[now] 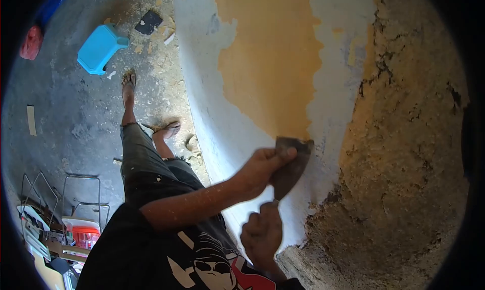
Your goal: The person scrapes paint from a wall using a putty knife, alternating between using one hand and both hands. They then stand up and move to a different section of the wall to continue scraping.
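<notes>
A putty knife (292,173) with a wide, dark metal blade lies close against the wall (333,108). My right hand (263,232) is wrapped round its handle, fingers curled into a fist. Higher up, my left hand (262,171) grips the blade, its thumb flat on the face and the other fingers partly hidden. The blade's wide edge is at the lower end of an orange patch (273,62), with whitish coating on both sides of it.
Rough, crumbling brown wall (399,163) stretches along the right. A blue plastic stool (101,48) and a dark flat piece (148,22) sit on the floor, where pale flakes (164,67) lie along the wall. Metal-framed chairs (83,178) and a red container (86,236) stand lower left.
</notes>
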Motion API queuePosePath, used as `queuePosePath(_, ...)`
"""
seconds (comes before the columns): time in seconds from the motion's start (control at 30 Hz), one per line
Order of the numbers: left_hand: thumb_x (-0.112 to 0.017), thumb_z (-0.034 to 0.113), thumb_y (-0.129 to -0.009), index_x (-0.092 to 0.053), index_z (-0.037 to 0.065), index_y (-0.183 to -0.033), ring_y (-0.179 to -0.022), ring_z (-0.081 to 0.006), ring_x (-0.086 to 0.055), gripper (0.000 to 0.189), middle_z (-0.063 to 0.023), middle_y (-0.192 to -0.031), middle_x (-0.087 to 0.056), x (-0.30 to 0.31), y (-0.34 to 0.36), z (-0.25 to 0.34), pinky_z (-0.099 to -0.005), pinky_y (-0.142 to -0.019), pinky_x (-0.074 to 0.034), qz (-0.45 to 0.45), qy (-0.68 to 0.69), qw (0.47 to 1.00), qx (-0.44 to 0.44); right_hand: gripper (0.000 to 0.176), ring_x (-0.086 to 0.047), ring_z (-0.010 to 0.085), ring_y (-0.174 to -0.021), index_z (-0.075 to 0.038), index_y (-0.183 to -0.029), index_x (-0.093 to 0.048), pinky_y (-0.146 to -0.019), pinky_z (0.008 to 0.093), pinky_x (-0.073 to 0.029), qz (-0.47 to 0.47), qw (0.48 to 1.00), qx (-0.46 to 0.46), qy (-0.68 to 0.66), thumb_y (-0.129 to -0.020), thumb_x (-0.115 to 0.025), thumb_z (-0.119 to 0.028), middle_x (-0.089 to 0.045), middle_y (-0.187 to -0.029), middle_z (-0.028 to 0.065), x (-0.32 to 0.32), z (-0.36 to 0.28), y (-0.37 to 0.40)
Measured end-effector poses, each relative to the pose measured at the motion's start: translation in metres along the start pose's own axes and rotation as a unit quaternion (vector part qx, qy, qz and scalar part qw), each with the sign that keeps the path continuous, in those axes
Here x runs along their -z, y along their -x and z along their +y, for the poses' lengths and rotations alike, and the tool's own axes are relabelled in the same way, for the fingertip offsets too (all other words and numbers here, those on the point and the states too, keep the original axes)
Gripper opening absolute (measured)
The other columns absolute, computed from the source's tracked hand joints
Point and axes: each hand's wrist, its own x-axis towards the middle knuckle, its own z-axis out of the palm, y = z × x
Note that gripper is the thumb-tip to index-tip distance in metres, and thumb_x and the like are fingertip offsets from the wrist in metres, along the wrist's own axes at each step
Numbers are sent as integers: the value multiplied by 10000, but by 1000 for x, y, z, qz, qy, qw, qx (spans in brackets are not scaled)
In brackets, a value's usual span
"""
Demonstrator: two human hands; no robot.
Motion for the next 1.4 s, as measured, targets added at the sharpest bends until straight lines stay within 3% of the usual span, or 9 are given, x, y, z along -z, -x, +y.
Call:
queuePosePath(0.33, -621, 404, -920, -605, 12, -1022, -755, -109, -641, 406, -36, -901, -665, -1, -3, 14, -269, -690, -532, 4, -42, 998, -43, 300, -242, 59, -417, -162, -824, -390, -295, 198, -226, -5, 997, 36, 72, -1028, -375, -382, -247, -563, -50, -36, -14, -7)
queuePosePath(0.47, -594, 379, -941, -607, 27, -972, -682, -89, -605, 353, -14, -811, -645, -4, 9, -14, -244, -577, -502, 37, -6, 997, 60, 322, -256, 78, -397, -144, -898, -388, -324, 227, -228, 8, 988, 31, 150, -1012, -386, -445, -316, -563, -23, -17, -10, 15)
queuePosePath(0.53, -615, 385, -929, -611, 2, -1020, -787, -106, -639, 394, -34, -887, -661, 7, 0, 2, -270, -691, -529, 41, -37, 998, 16, 311, -260, 75, -400, -148, -915, -389, -326, 216, -226, 105, 986, 17, 127, -1016, -368, -441, -316, -558, -20, -31, -2, 0)
queuePosePath(0.6, -603, 382, -938, -619, 6, -1005, -783, -106, -642, 382, -33, -878, -661, 6, 0, 11, -269, -673, -529, -3, -15, 1000, -7, 297, -258, 79, -399, -160, -910, -390, -322, 221, -219, -2, 988, 72, 139, -1019, -355, -433, -326, -561, -18, -31, -1, -5)
queuePosePath(0.67, -564, 391, -955, -599, 29, -938, -661, -103, -625, 363, -23, -784, -638, -3, 8, -3, -257, -565, -518, 72, -12, 997, 33, 240, -238, 49, -426, -178, -897, -407, -314, 204, -209, 103, 993, -14, 59, -1029, -382, -377, -249, -585, -47, -21, -11, 11)
queuePosePath(0.93, -568, 442, -941, -593, 37, -868, -553, -93, -589, 413, -14, -668, -595, -6, 14, -7, -241, -513, -508, 86, 7, 994, 74, 283, -206, 66, -381, -166, -872, -395, -304, 228, -245, 61, 996, -37, 46, -1024, -358, -402, -242, -526, -41, -23, -9, 18)
queuePosePath(1.0, -616, 405, -924, -613, -4, -966, -731, -92, -637, 410, -44, -841, -652, 6, 11, -5, -248, -645, -534, 7, 0, 997, 72, 281, -225, 82, -387, -164, -876, -399, -326, 237, -280, 55, 987, -9, 149, -1024, -349, -397, -254, -527, -32, -19, -10, 14)
queuePosePath(1.07, -610, 426, -923, -615, -2, -956, -724, -98, -639, 430, -42, -843, -651, 10, 6, 12, -257, -638, -537, 40, -39, 998, 27, 311, -235, 83, -398, -158, -869, -403, -342, 221, -289, 66, 997, -42, 28, -1026, -333, -418, -262, -533, -25, -32, 10, -8)
queuePosePath(1.4, -603, 465, -916, -614, -13, -938, -674, -111, -615, 478, -30, -831, -650, 10, -5, 22, -259, -594, -502, 44, -51, 996, -52, 298, -185, 58, -387, -168, -797, -388, -311, 189, -196, 17, 993, 33, 109, -1035, -379, -346, -240, -553, -57, -50, -13, -17)
